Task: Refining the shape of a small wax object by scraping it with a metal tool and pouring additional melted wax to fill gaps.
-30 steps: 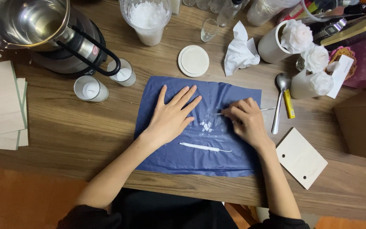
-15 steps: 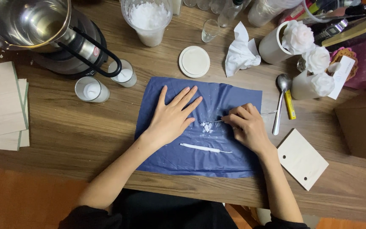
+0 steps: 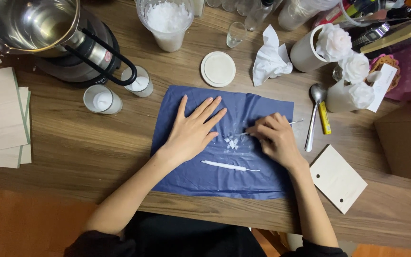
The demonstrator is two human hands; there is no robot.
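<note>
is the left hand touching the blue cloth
Touching. The head view shows the left hand lying flat, fingers spread, palm pressed on the blue cloth.

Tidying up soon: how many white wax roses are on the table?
3, clustered at the upper right: one rose atop a white cylinder, one just below-right of it, one on the lower cylinder. Clutter behind may hide more.

White crumbs (image 3: 232, 142) on blue cloth (image 3: 191, 171)
</note>
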